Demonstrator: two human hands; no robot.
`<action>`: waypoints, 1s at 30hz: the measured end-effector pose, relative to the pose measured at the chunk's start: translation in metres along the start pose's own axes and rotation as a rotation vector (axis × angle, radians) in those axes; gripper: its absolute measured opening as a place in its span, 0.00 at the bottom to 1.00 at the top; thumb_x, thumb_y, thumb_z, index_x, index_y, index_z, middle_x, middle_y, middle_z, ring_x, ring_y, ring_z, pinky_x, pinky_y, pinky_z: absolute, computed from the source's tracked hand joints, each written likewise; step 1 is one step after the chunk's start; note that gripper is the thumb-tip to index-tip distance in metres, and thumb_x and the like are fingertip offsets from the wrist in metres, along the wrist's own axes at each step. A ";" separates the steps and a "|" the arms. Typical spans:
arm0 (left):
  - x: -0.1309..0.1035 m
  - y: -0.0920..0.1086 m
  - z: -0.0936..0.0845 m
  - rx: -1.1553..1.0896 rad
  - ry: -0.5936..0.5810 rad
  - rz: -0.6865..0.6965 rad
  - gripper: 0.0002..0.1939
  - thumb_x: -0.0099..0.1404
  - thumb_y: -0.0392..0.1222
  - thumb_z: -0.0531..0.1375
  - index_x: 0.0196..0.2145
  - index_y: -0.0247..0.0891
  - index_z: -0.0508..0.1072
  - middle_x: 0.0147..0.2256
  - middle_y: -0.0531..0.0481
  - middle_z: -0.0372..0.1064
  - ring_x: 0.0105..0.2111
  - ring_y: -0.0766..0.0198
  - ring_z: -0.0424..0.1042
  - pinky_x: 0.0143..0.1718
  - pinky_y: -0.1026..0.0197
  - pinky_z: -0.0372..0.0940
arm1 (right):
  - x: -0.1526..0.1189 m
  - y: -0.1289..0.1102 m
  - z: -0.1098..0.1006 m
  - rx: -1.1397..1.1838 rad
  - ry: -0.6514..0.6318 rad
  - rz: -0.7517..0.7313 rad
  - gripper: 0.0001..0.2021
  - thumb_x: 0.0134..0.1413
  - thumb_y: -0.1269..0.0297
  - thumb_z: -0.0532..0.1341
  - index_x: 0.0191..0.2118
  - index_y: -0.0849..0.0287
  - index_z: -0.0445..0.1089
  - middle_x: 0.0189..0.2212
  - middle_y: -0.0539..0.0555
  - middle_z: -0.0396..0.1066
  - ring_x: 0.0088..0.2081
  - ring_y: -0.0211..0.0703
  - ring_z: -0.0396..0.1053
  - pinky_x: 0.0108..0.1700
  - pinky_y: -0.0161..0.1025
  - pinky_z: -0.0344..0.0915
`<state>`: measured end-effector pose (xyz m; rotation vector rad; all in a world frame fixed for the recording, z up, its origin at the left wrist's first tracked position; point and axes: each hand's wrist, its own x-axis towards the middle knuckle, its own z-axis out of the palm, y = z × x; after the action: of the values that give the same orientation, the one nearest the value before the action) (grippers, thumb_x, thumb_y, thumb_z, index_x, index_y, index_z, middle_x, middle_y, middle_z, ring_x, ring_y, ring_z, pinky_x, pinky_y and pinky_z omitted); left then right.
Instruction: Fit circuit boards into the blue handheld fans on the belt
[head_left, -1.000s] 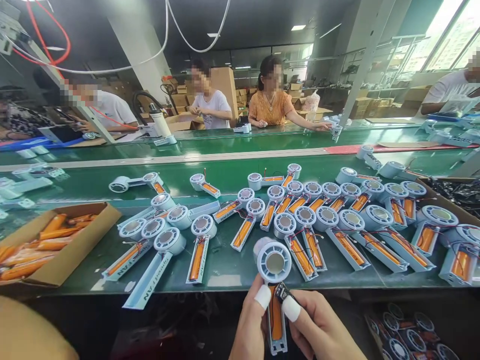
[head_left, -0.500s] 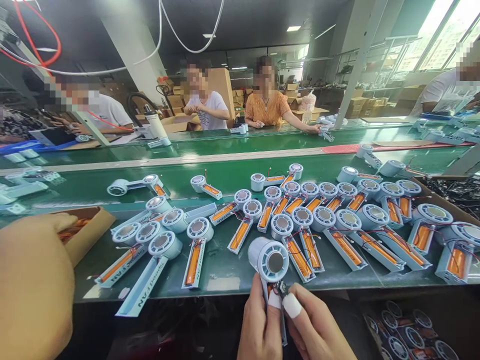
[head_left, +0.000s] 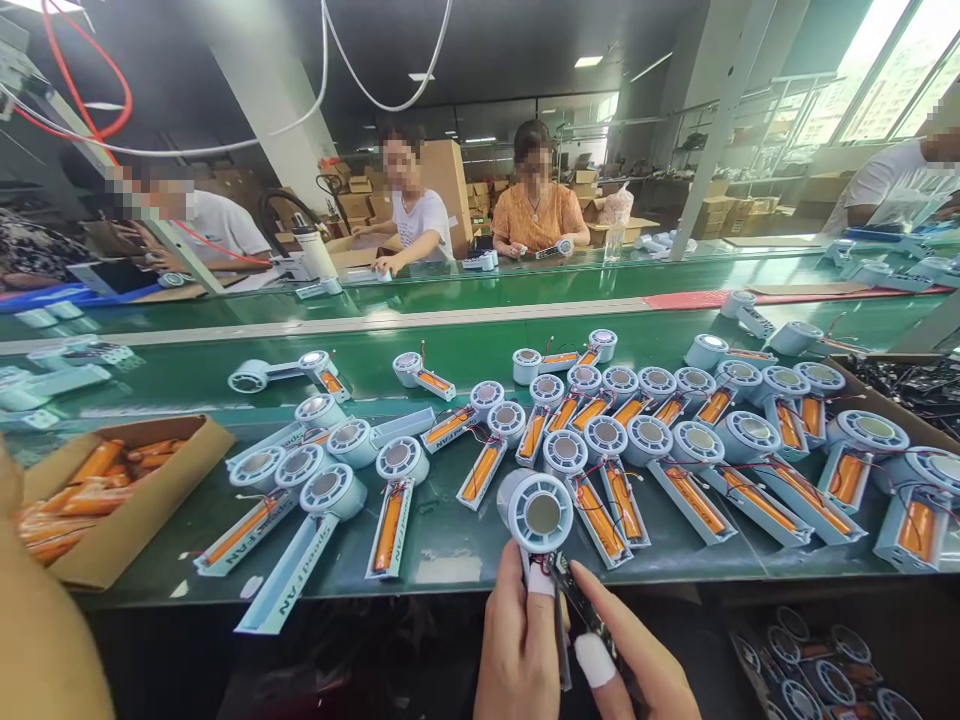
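Observation:
Near the bench's front edge, my left hand (head_left: 516, 640) is closed around the handle of a pale blue handheld fan (head_left: 538, 512), its round head pointing up. My right hand (head_left: 637, 640) pinches a dark, narrow circuit board (head_left: 583, 608) against the right side of that handle. Thin red and black wires show where the board's top meets the fan neck. White tape wraps a finger on each hand. The handle's inside is mostly covered by my fingers. Just beyond lie several similar fans (head_left: 649, 440) with orange batteries in their open handles.
A cardboard box of orange batteries (head_left: 105, 480) stands at left, with another person's arm (head_left: 45, 620) beside it. Dark parts fill a box (head_left: 911, 385) at right. Fan parts (head_left: 817, 665) lie below the bench at lower right. Co-workers sit across the green conveyor (head_left: 480, 330).
The circuit board has turned and now lies lengthwise along the handle. The other person's arm has drawn back left, uncovering the battery box. Across the belt, a co-worker has brought a fan closer.

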<state>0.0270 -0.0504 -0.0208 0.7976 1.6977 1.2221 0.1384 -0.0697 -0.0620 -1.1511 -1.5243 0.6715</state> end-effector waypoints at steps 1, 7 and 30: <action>-0.001 0.000 0.001 -0.010 -0.006 -0.001 0.24 0.63 0.54 0.60 0.54 0.43 0.74 0.58 0.45 0.72 0.62 0.48 0.66 0.60 0.56 0.63 | 0.001 0.001 -0.002 -0.018 -0.003 -0.004 0.20 0.70 0.60 0.54 0.64 0.51 0.67 0.58 0.56 0.73 0.57 0.55 0.72 0.54 0.43 0.73; -0.004 0.001 0.005 -0.025 0.012 -0.021 0.26 0.64 0.51 0.58 0.57 0.40 0.71 0.54 0.42 0.75 0.54 0.51 0.74 0.52 0.58 0.69 | -0.001 0.009 -0.006 -0.073 -0.004 -0.057 0.22 0.71 0.60 0.53 0.67 0.45 0.62 0.60 0.56 0.71 0.55 0.55 0.74 0.46 0.40 0.77; -0.009 -0.038 0.011 0.154 -0.046 0.401 0.23 0.72 0.50 0.52 0.56 0.36 0.74 0.67 0.40 0.58 0.70 0.49 0.51 0.70 0.49 0.50 | 0.003 0.000 0.005 -0.652 -0.016 -0.265 0.31 0.70 0.68 0.42 0.75 0.53 0.34 0.26 0.52 0.72 0.21 0.42 0.75 0.19 0.30 0.69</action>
<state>0.0407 -0.0660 -0.0560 1.2973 1.6576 1.3333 0.1338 -0.0658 -0.0623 -1.3736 -1.9347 -0.0121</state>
